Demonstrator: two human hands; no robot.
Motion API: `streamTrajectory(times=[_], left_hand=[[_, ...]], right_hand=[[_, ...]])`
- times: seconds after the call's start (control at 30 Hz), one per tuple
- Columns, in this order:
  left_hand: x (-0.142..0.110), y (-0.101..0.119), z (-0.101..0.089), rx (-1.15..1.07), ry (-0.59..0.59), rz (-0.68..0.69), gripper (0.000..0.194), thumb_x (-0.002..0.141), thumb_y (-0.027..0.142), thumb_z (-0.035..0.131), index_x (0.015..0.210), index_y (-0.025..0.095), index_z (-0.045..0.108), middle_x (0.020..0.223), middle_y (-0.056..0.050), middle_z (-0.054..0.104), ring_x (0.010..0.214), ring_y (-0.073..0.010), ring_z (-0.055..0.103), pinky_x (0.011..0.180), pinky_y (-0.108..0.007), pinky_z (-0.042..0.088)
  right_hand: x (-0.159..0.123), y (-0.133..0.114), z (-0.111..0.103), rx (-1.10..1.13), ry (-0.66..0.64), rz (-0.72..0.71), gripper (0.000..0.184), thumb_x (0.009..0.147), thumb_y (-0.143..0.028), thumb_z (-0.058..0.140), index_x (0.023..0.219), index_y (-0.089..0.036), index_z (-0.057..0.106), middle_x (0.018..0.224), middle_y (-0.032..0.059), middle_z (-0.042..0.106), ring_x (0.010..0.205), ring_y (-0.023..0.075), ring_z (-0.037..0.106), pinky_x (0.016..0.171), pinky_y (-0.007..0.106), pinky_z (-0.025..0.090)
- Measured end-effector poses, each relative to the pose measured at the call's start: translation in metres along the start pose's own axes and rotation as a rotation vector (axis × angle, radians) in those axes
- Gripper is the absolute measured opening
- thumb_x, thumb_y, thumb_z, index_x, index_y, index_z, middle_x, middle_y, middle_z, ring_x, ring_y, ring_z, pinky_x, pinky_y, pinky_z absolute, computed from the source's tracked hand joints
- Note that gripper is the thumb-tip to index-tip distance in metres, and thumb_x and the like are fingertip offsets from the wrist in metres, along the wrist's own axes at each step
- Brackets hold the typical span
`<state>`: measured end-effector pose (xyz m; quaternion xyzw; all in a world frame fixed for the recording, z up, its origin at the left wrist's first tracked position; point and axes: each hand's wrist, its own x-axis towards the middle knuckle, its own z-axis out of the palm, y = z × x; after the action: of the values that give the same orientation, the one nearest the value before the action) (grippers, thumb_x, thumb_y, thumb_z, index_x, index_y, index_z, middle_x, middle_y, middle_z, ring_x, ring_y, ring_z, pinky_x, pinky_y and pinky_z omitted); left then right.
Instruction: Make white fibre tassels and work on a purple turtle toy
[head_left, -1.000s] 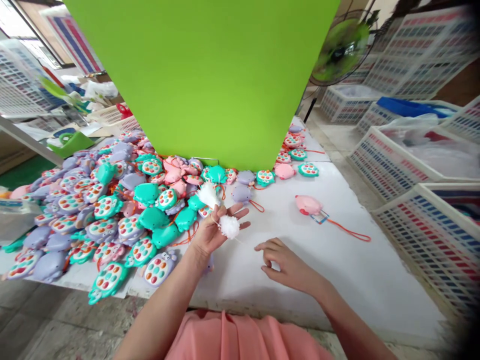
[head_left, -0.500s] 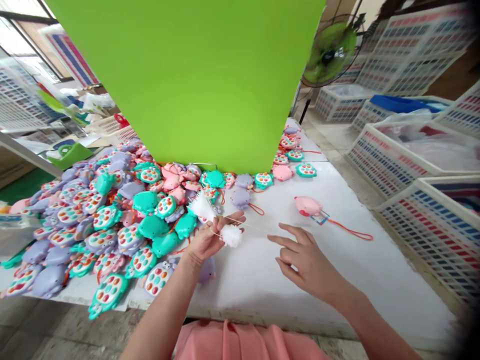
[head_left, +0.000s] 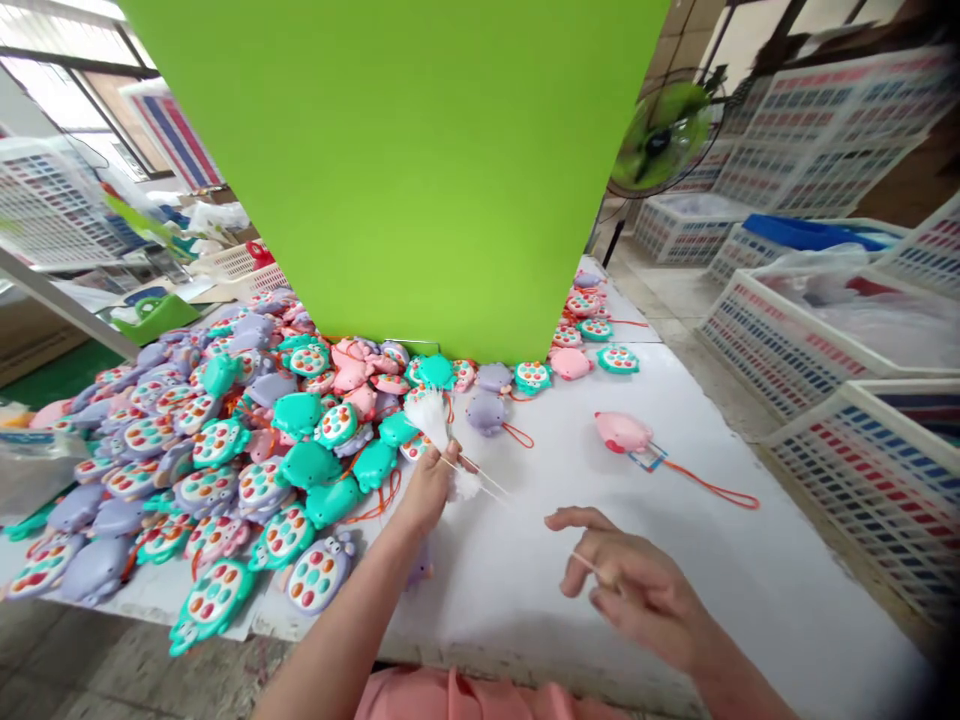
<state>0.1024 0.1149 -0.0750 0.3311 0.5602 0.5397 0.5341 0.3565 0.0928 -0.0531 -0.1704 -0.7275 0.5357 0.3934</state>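
The left hand (head_left: 433,488) keeps its grip on the white tuft (head_left: 428,414); the right hand (head_left: 645,592) has curled around pale thread (head_left: 585,563), nearer the front edge of the desk (head_left: 517,570).

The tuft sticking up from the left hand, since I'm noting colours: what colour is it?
The tuft is white, showing best in the head view.
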Motion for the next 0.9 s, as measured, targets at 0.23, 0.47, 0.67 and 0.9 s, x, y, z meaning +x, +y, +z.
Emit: streamTrajectory(times=[0.23,0.47,0.67,0.9], left_hand=[[-0.010,0.004,0.013,-0.284,-0.295,-0.148,0.041,0.069,0.045,0.073,0.081,0.018,0.045,0.074,-0.003,0.063,0.066,-0.0172,0.062,0.062,-0.028,0.044],[-0.020,-0.011,0.026,-0.112,-0.501,-0.126,0.042,0.074,0.051,0.066,0.088,0.017,0.048,0.085,-0.006,0.063,0.064,-0.0132,0.054,0.057,-0.024,0.037],[-0.017,-0.008,0.026,0.276,-0.402,0.075,0.038,0.085,0.054,0.048,0.088,0.016,0.053,0.081,-0.003,0.057,0.058,-0.0106,0.042,0.053,-0.023,0.030],[-0.007,0.002,0.025,0.360,-0.366,0.301,0.035,0.088,0.050,0.044,0.088,0.016,0.049,0.086,-0.005,0.053,0.078,-0.0157,0.045,0.072,-0.026,0.037]], right_hand=[[0.022,0.043,0.000,0.765,0.713,0.165,0.018,0.087,-0.029,0.047,0.094,-0.033,0.063,0.096,-0.0003,0.066,0.097,0.0167,0.060,0.101,0.043,0.042],[0.062,0.065,-0.001,0.275,1.002,0.041,0.048,0.080,-0.021,0.061,0.126,-0.032,0.051,0.138,0.0021,0.044,0.117,0.0223,0.051,0.102,0.044,0.039],[0.059,0.080,-0.003,0.076,0.713,0.235,0.076,0.074,-0.036,0.072,0.139,-0.028,0.035,0.138,0.0113,0.043,0.113,0.0271,0.054,0.094,0.042,0.046],[0.056,0.077,-0.010,0.622,0.220,0.665,0.080,0.069,-0.069,0.062,0.131,-0.022,0.042,0.134,0.0169,0.044,0.091,0.0262,0.065,0.079,0.045,0.052]])
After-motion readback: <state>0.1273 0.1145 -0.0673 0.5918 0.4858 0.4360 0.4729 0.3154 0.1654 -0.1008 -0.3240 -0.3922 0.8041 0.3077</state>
